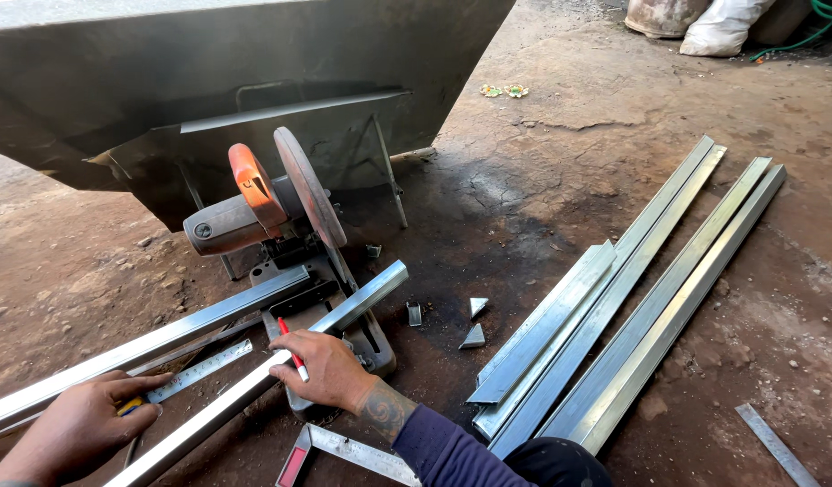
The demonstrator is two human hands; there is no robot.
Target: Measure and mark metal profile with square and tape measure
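1. Two hands work low over the dirt floor (560, 162), in front of a chop saw (280, 225) with its disc raised.
2. Square steel tube (253, 379) runs diagonally from lower left to upper right; its far end lies on the saw base, just under the disc.
3. Right hand (330, 368) rests palm down on the tube near its middle, fingers curled, pinching a red-and-white marker (294, 353) whose tip meets the tube's top face.
4. Left hand (78, 424) sits just left of the tube, fingers closed on a yellow tape-measure case (130, 406); the tape blade (204, 368) stretches out toward the saw, alongside the tube and close to it.
5. Second tube (145, 347) lies beyond the tape, roughly parallel, reaching the saw vice.
6. Try square (344, 448) lies on the floor just beneath the right wrist.
7. Edges: saw base and vice crowd the tube's far end; three small offcuts (472, 338) lie right of the saw; stacked metal sections (632, 298) lie well right, angled away.
8. Open floor shows between the offcuts and the stacked sections.
9. Pose: right forearm enters from the bottom edge, dark sleeve, wrist bent slightly inward; left forearm enters from the lower-left corner, hand low to the floor.
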